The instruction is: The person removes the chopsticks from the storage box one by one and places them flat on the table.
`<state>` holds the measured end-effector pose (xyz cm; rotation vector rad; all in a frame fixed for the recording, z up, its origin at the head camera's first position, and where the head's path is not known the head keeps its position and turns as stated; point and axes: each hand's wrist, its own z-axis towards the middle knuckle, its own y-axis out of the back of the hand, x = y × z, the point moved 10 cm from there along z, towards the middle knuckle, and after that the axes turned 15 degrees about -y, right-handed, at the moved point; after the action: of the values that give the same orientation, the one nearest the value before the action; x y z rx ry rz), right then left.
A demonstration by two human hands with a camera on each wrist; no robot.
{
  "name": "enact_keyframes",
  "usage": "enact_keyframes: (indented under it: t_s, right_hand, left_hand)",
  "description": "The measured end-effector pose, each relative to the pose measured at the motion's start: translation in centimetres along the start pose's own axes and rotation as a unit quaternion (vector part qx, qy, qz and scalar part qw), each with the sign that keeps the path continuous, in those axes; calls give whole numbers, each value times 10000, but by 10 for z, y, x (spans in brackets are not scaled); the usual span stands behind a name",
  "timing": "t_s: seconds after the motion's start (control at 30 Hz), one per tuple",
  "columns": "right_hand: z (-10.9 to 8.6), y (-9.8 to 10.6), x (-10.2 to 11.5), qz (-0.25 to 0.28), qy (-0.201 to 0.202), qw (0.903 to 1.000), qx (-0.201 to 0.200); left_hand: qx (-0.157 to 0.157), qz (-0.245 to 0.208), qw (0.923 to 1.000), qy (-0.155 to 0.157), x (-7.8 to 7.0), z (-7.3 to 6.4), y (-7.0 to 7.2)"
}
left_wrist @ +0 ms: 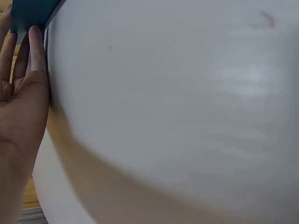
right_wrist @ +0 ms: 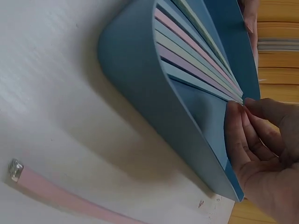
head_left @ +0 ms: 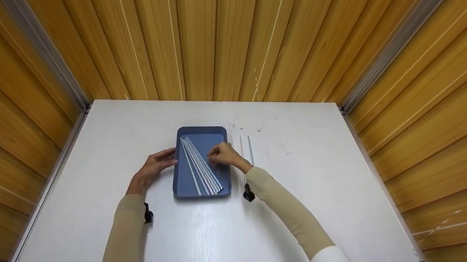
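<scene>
Blue tray [head_left: 208,129] on the white table [head_left: 350,189], long sides running near to far. Inside: a fan of slim pastel sticks [head_left: 201,166], bunched at the far end, spreading toward the near wall; one lies a little apart on the left. Right-wrist view gives their colours as pale blue, pink, green and lilac. Right hand [head_left: 225,153] reaches over the tray's right wall, fingers bent, thumb and fingertips close together just beside the fan's right edge; cannot tell whether a stick is pinched between them. Left hand [head_left: 155,165] outside, fingers extended, tips against the tray's left wall. Right of the tray, on the table, a pink stick [right_wrist: 70,193] with a silvery end and a blue stick [head_left: 251,150] lie side by side, near the right wrist.
</scene>
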<state>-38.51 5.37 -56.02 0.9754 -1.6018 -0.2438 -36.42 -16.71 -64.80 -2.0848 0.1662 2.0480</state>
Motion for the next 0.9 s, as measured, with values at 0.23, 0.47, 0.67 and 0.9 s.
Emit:
enact_keyframes:
  t_s: [0.23,0.47,0.67,0.9]
  right_hand:
    - [4,-10,-4,0,-178,9996,-238]
    - [3,-19,-2,-268,-2,9988,-408]
    - [6,-20,-4,-299,-151,9977,-597]
    - [8,-20,-8,-272,-321,9963,-746]
  left_hand:
    - [13,-35,9999,-129,-2,1,0]
    - [58,-1,9999,-148,-1,0,0]
    - [32,-8,9999,-109,0,0,-1]
    - [14,15,9999,-162,1,1,1]
